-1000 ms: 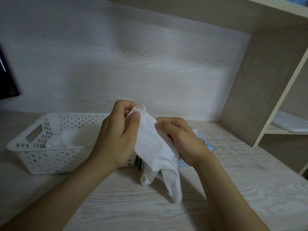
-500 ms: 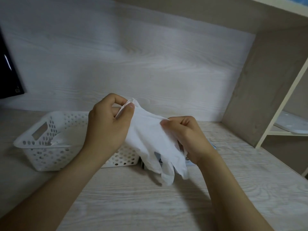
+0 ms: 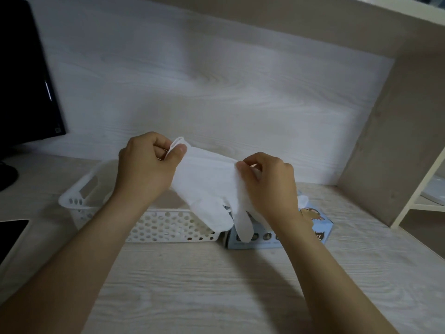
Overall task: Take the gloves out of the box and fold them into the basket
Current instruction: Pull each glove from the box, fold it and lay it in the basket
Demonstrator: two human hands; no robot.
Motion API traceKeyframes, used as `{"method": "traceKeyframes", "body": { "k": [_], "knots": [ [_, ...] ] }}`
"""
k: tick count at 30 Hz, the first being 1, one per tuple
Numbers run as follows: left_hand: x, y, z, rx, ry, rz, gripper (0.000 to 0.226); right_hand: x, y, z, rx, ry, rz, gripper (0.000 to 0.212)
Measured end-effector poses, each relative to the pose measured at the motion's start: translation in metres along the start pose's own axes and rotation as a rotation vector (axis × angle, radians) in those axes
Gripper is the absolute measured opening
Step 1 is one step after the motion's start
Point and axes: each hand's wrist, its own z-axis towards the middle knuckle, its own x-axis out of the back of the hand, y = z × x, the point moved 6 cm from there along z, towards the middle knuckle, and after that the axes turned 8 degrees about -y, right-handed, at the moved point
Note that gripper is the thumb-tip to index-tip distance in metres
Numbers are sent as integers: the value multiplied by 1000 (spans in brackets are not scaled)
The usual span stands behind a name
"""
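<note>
Left grip [image 3: 144, 174] and right grip [image 3: 272, 186] are pinching the upper edge of the thin white disposable glove [image 3: 204, 189]; stretching it evenly taut is probably favouring a flat fold.

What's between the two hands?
Head view: the white glove spans the gap, held up off the desk, with the left hand and right hand each pinching an upper edge.

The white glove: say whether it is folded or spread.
Spread, not yet folded: the left hand and right hand pinch the glove stretched between them, its fingers hanging down.
</note>
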Motion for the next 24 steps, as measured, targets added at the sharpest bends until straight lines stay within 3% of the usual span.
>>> {"method": "traceKeyframes", "body": {
  "k": [4, 8, 16, 21, 24],
  "knots": [
    [13, -15, 8, 43, -42, -23, 23, -10, -17, 11, 9, -26, -267, 34],
    [25, -27, 14, 62, -78, 156, 26, -30, -38, 25, 114, -89, -446, 46],
    [45, -60, 27, 161, -153, 301, 25, -75, -69, 53, 228, -308, -437, 50],
    [47, -65, 29, 194, -154, 518, 23, -102, -76, 61, 206, -443, -356, 46],
    [48, -67, 31, 198, -147, 635, 19, -111, -79, 60, 249, -491, -467, 48]
  ]
}}
